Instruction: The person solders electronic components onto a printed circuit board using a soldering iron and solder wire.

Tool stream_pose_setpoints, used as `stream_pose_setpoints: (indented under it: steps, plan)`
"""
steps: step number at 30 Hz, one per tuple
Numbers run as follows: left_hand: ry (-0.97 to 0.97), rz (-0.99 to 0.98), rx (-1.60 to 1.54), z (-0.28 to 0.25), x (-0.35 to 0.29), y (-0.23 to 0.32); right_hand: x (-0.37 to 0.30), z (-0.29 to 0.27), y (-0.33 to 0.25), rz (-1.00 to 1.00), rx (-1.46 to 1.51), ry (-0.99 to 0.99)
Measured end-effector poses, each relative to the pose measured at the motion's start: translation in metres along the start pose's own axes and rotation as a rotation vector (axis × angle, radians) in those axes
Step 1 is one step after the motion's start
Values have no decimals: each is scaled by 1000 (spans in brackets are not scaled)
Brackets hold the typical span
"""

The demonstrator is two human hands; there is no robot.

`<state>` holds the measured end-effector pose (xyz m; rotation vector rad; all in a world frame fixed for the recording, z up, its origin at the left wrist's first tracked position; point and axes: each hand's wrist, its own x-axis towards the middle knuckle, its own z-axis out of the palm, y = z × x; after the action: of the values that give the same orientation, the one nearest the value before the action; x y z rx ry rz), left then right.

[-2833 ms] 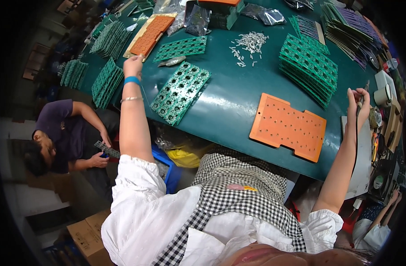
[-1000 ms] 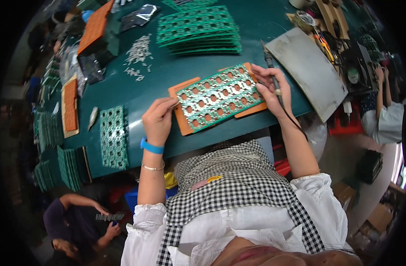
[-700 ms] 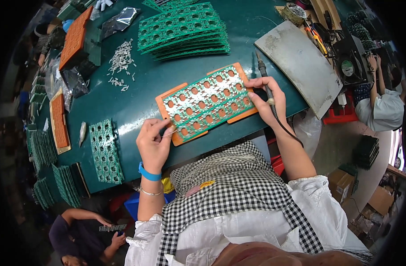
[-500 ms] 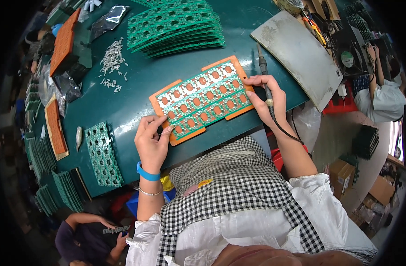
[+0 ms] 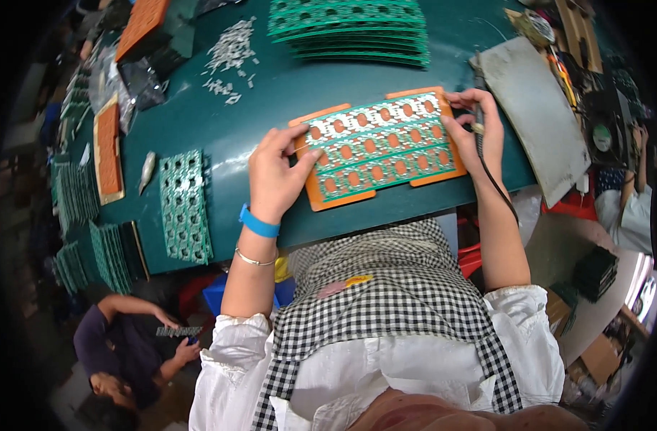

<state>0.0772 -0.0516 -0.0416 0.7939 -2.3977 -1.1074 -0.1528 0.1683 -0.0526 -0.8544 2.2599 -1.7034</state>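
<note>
A green circuit board panel (image 5: 381,149) with rows of round holes lies in an orange tray (image 5: 346,202) on the table in front of me. My left hand (image 5: 277,169) is closed on the tray's left end, thumb over the board's edge and fingers above it. A thin wire shows at those fingers. At the right end, my right hand (image 5: 479,129) pinches the tray's corner between thumb and fingers. That same hand also holds a soldering iron (image 5: 478,115), its tip pointing away from me and its cable running down along my forearm.
A stack of green boards (image 5: 350,29) stands at the back, with small white parts (image 5: 230,50) scattered left of it. Another board (image 5: 185,205) lies at left, beside an orange tray (image 5: 108,154). A grey plate (image 5: 537,108) is at right. A co-worker (image 5: 124,345) sits at lower left.
In the picture, the tray, board and both hands now sit farther right, as does the table around them. My left hand has moved up the tray's left end, from its lower corner.
</note>
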Motion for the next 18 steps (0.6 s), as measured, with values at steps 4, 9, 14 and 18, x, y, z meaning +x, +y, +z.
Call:
stream_pose_setpoints:
  steps: [4, 9, 14, 18]
  plan:
    - [-5, -13, 33, -3, 3, 2, -1, 4, -6, -29, -25, 21]
    - [-42, -49, -29, -8, -3, -7, -9, -25, -19, -123, -274, 83]
    - [-8, -38, -247, -12, -19, -1, -24, -152, 4, -144, -486, 598]
    - [84, -17, -223, -2, -5, -11, -29, -222, 61, 69, -754, 713]
